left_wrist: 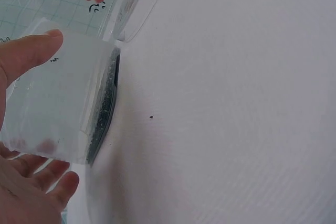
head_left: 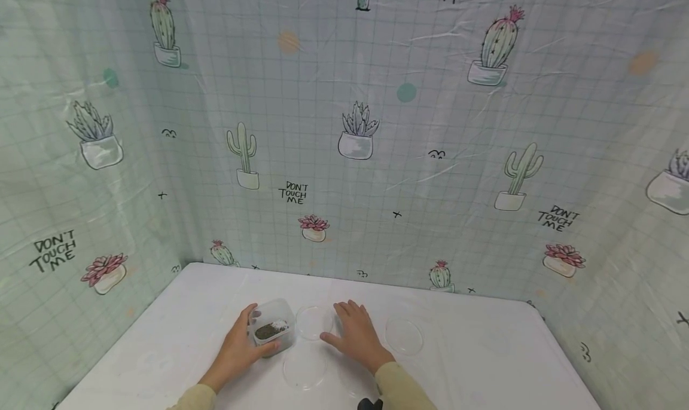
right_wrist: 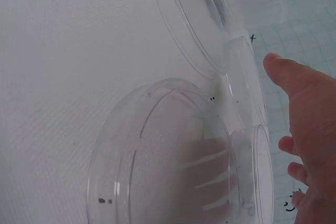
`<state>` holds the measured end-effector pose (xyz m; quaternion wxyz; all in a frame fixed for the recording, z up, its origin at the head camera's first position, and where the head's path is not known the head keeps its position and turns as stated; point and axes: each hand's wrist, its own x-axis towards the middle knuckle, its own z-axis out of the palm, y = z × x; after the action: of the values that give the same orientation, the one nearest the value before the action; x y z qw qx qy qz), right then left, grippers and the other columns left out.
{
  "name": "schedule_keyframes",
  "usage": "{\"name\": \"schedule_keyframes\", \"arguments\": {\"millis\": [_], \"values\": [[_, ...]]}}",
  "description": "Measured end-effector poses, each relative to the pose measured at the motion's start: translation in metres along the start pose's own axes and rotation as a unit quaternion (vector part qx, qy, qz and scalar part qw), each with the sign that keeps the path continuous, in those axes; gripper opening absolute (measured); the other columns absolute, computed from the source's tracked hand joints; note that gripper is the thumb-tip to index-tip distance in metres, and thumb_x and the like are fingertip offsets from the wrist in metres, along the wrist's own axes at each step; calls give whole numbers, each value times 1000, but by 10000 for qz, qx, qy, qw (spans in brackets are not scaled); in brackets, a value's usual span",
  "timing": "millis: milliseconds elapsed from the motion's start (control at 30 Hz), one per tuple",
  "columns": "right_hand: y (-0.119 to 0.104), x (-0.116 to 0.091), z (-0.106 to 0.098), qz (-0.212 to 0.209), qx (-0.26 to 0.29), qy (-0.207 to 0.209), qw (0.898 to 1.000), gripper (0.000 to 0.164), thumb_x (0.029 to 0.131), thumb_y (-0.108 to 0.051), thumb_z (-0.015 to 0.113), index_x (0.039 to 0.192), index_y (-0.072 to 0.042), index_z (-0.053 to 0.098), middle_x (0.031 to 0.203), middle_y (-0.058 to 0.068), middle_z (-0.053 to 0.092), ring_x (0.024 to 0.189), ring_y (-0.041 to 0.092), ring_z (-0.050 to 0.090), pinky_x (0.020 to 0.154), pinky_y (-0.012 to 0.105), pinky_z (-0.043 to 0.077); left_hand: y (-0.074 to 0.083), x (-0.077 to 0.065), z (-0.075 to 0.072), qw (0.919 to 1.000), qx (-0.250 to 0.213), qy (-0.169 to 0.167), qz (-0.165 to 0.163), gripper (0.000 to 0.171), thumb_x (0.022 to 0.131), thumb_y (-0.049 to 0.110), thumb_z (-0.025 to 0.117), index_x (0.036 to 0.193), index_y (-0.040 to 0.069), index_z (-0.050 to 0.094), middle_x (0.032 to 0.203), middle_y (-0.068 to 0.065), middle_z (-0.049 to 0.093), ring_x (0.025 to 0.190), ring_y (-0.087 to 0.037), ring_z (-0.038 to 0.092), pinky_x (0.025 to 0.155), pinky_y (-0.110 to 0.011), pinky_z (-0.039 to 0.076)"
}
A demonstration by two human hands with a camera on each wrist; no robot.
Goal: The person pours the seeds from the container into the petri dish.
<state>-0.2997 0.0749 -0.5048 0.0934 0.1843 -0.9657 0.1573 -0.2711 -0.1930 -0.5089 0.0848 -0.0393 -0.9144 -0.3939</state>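
My left hand (head_left: 237, 343) holds a clear plastic tub (head_left: 277, 308) at the left of the white table, thumb on the near side and fingers on the far side. Dark grains (head_left: 265, 331) and a patch of white material (head_left: 280, 324) lie inside it. In the left wrist view the tub (left_wrist: 63, 93) shows a dark layer along its base; whether it touches the table I cannot tell. My right hand (head_left: 359, 333) hovers over the clear round dishes with fingers spread, holding nothing. Below it in the right wrist view is a dish (right_wrist: 118, 161) with small dark specks.
Clear round dishes lie about the middle: one beside the tub (head_left: 314, 323), one nearer me (head_left: 305, 368), one to the right (head_left: 404, 336). A faint one shows partly under the right forearm. A cactus-print sheet (head_left: 344, 183) surrounds the table (head_left: 484, 362). A dark speck (left_wrist: 151, 117) lies on the tabletop.
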Motion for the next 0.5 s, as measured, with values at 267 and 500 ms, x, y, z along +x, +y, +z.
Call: {"name": "schedule_keyframes", "arguments": {"millis": [267,500], "values": [[-1,5,2,-38,-17,-27,10000,73,79,-58,57,132,-9,46,134,8,48,130,30,38,110,52,27,0,2,1,9998,-204,-44,-64,102,64,47,78,140,8,22,133,-18,44,118,-37,48,96,-48,45],[-3,8,3,-14,-100,-38,9999,75,78,-60,58,131,-9,47,133,7,49,130,29,38,110,52,28,0,6,0,9998,-205,70,37,102,63,45,79,140,9,22,133,-15,43,123,-34,43,97,-46,46]]}}
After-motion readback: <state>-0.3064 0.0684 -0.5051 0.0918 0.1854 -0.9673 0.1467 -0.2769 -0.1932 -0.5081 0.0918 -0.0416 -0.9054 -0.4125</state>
